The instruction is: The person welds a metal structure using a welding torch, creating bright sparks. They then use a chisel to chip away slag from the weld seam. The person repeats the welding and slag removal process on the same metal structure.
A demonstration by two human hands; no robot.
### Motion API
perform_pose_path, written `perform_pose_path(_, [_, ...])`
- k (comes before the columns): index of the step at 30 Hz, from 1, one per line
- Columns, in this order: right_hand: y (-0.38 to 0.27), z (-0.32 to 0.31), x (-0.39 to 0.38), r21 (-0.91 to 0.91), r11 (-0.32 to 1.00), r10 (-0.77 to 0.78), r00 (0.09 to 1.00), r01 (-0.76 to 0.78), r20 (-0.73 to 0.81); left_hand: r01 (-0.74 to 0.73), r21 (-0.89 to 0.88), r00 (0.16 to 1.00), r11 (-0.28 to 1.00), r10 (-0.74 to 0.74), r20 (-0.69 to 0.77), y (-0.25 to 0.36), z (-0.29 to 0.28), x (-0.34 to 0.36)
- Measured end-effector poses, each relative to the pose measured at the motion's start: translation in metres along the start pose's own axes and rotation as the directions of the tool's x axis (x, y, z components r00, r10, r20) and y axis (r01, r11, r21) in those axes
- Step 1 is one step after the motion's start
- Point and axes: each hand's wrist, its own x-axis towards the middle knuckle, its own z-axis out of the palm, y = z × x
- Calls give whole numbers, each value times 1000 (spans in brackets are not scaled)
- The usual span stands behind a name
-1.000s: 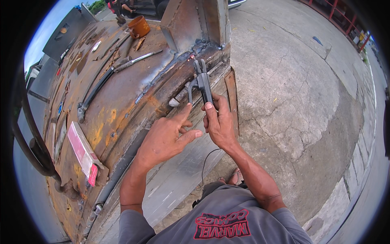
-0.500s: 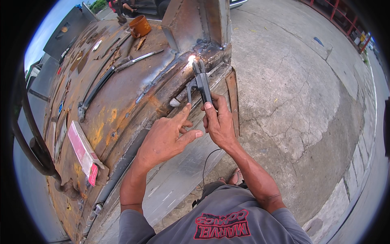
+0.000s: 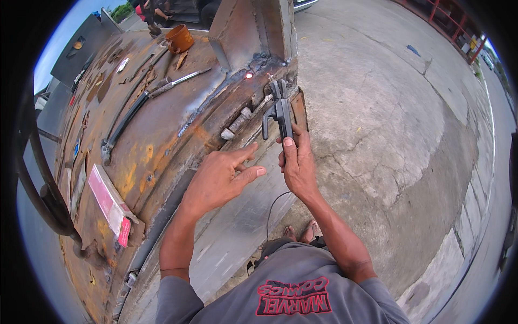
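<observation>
My right hand (image 3: 298, 164) is closed round the handle of a black welding electrode holder (image 3: 281, 110). The holder's jaws point away from me, beside the rusty steel edge, with what looks like a short stub at their tip. To the left of them, a small spot (image 3: 249, 75) glows orange on the weld seam (image 3: 229, 86), at the foot of an upright steel post (image 3: 243, 32). My left hand (image 3: 218, 178) hovers over the edge of the steel bed with its fingers stretched out, holding nothing. A cylindrical steel hinge (image 3: 236, 124) lies just beyond its fingertips.
On the rusty bed (image 3: 156, 135) are a hammer with a black handle (image 3: 127, 119), a pink and white box (image 3: 108, 197) and an orange mug (image 3: 179, 38). Dark bent bars (image 3: 46, 183) rise at left. Cracked concrete (image 3: 377, 135) spreads to the right; a person sits far back.
The electrode holder has moved right and back from the seam in my right hand. Bright sparks have died down to a small glow. My left fingertips are now apart from the holder.
</observation>
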Motion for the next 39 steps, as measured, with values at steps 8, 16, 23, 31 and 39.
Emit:
perform_pose_path(8, [6,12,17,-31,999,-46,998,45,-41,-21,-12,998,1000,22,67,3,8,5])
perform_pose_path(16, [-4,14,31,-48,998,-47,998,44,-44,13,46,995,999,-18,101,5,5,3])
perform_pose_path(23, [-4,13,35,-46,998,-50,998,48,-31,13,58,995,998,-19,98,4,6,7])
perform_pose_path(31, [-8,11,33,62,998,19,1000,-20,4,41,25,993,999,-43,110,7,5,6])
perform_pose_path(39, [-39,-3,35,665,663,323,933,-344,160,36,71,999,997,-37,18,0,2,1])
